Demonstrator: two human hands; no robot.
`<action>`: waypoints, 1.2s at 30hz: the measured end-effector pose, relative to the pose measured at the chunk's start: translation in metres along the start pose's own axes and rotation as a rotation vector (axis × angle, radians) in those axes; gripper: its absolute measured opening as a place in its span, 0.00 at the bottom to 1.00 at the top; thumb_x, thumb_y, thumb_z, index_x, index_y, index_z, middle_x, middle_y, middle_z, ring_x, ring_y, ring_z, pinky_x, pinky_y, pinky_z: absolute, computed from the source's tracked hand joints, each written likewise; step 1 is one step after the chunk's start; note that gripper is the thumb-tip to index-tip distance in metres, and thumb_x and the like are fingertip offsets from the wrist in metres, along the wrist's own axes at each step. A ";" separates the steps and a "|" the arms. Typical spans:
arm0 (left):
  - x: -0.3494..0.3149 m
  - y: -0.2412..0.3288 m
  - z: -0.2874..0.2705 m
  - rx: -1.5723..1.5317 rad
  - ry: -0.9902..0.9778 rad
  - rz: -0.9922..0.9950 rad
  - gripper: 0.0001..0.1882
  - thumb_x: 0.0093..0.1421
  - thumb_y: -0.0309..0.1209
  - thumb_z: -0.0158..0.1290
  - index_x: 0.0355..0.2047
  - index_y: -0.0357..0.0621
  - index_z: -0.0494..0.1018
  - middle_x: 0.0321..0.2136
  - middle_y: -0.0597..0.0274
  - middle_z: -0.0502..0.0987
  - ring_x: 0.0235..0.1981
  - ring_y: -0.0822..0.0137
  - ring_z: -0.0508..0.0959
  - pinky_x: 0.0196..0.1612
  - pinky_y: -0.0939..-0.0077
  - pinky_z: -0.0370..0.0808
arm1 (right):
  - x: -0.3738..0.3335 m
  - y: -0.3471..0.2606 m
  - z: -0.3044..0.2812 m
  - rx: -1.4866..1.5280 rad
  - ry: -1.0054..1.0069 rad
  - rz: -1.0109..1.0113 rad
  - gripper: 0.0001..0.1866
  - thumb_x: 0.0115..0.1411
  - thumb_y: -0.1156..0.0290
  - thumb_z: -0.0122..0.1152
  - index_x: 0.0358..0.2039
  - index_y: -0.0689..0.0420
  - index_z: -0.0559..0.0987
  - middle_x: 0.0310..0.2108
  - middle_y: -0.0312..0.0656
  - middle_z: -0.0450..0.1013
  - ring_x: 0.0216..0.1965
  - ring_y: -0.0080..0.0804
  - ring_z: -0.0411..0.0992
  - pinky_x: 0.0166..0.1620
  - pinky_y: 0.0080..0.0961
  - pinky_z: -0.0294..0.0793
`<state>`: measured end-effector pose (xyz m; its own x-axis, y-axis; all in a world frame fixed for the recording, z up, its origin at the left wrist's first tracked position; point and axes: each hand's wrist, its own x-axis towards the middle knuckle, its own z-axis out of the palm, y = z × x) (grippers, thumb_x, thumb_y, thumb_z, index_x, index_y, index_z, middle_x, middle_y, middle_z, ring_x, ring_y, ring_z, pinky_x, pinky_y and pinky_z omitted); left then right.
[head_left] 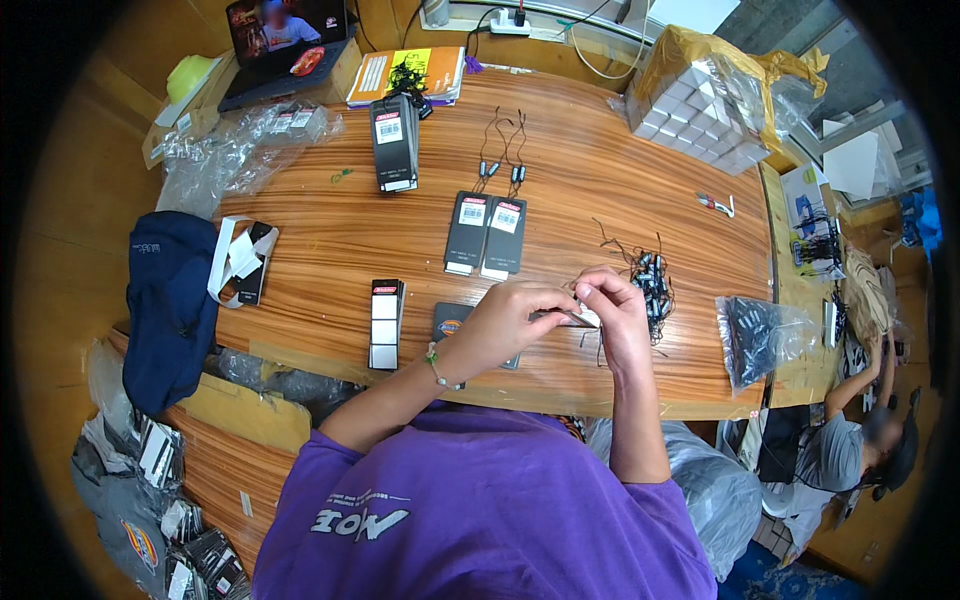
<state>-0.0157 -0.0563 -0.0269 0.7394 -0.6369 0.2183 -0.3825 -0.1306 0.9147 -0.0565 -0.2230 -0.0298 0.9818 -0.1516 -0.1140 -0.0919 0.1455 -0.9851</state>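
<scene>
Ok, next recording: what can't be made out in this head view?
Head view: the pale-ended piece between left hand and right hand; fingers cover most of it, hiding its full shape.
Head view: the dark tag with an orange logo; the left arm hides part of it.
Head view: the black cords; too small and tangled to count.
Head view: what the co-worker handles; too small near the rim.
</scene>
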 end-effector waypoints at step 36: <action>0.009 -0.005 -0.018 -0.466 0.379 -0.121 0.09 0.51 0.19 0.53 0.34 0.34 0.73 0.31 0.60 0.77 0.32 0.74 0.77 0.34 0.85 0.76 | 0.006 -0.026 0.046 -0.694 0.196 -0.544 0.03 0.46 0.80 0.59 0.20 0.63 0.74 0.17 0.42 0.68 0.17 0.28 0.65 0.22 0.22 0.63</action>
<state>0.0029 -0.0483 -0.0234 0.9409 -0.3126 0.1308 -0.0640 0.2153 0.9745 -0.0406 -0.1828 0.0011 0.8789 -0.2001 0.4330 0.2352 -0.6079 -0.7584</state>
